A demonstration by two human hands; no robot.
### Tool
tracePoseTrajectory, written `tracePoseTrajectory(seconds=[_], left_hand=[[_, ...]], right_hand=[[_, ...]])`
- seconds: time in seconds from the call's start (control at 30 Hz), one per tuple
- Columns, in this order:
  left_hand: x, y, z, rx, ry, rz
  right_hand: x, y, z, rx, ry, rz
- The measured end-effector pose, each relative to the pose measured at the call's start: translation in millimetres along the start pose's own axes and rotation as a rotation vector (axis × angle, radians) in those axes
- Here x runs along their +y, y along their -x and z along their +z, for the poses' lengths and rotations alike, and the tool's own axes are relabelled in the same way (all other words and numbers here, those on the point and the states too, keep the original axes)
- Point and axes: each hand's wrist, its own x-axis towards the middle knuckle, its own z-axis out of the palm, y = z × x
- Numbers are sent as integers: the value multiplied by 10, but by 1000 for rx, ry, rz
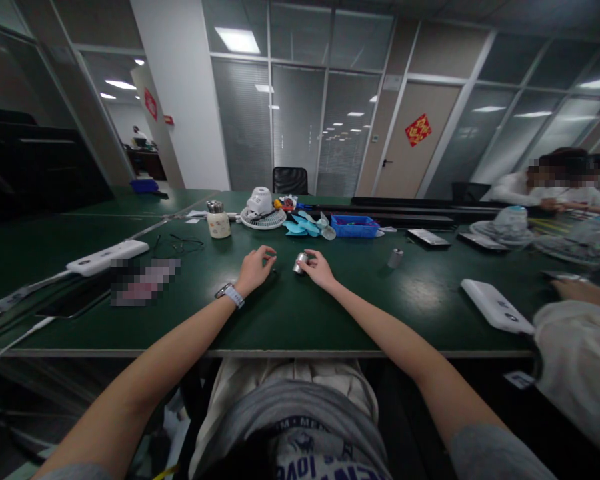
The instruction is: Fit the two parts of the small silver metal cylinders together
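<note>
My right hand (319,270) grips a small silver metal cylinder (299,264) by its side, on or just above the green table in front of me. To the left of it, my left hand (256,268) hovers close to the tabletop with loosely curled fingers and a gap between thumb and forefinger. I see nothing held there; a tiny dark spot shows near the thumb. Farther right, a second, similar silver cylinder (395,258) stands by itself on the table.
Beyond my hands are a cream flask (219,221), a white fan (263,217), light-blue fan blades (305,225) and a blue basket (355,227). Power strips lie left (107,258) and right (496,307). A phone (75,301) rests at left. Co-workers sit along the right side.
</note>
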Motion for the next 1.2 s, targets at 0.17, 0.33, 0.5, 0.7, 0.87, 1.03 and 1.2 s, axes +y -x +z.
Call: tracePoseTrajectory(seconds=[0.17,0.33,0.5,0.7,0.87,1.03,1.2], left_hand=[[6,3,3,26,-17,0],[4,6,1,20,-11,2],[-8,-2,7,12,-7,0],[-8,-8,7,-10,10,-14],[5,-3,-1,-25,36,-11],[20,0,-1,-35,41,-25],[19,4,7,-39,52,-2]], right_hand=[[44,-5,1,40,-12,-32],[-1,33,-21,-8,-19,-52],[-20,38,-11,-36,-37,-44],[11,-23,-6,-25,-32,-41],[-54,0,-57,-14,55,-28],[-69,33,-39,-53,33,-89],[-75,89,23,-111,-14,-156]])
